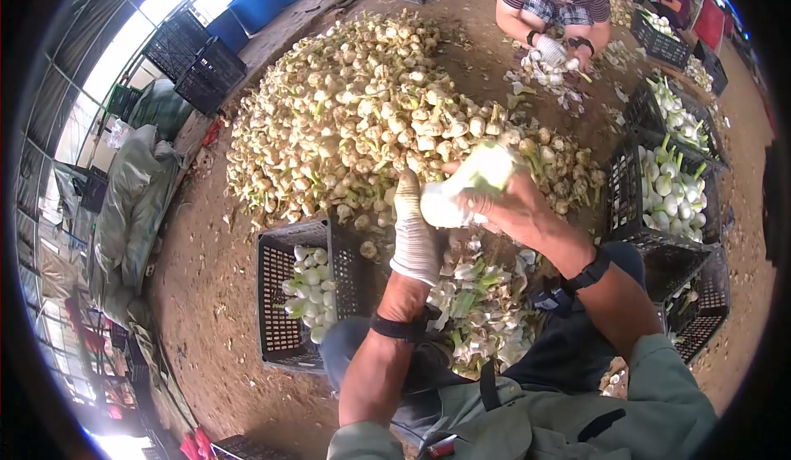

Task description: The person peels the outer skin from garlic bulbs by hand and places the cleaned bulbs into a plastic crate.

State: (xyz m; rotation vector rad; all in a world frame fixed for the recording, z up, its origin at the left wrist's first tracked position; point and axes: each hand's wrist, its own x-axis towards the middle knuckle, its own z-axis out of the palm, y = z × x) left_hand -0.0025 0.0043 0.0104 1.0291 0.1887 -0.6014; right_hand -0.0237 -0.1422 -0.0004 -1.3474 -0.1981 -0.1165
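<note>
A large whitish garlic bulb (449, 204) with a pale green stem end is held up in front of me, partly blurred. My right hand (519, 206), bare, grips it with the thumb pressed on its near side. Against the bulb's left side is my left hand (411, 225), in a white knitted glove, thumb upright and the other fingers mostly hidden behind the bulb. Below both hands lies a heap of peeled garlic skins and leaves (486, 303) between my knees. Just beyond them spreads a big pile of unpeeled garlic (346, 114).
A black crate (272, 295) at my left holds clean white bulbs (311, 295). More crates of white garlic (671, 192) line the right side. Across the pile a person (556, 15) crouches over skins. Blue barrels (255, 7) and a tarp (132, 204) stand along the left wall.
</note>
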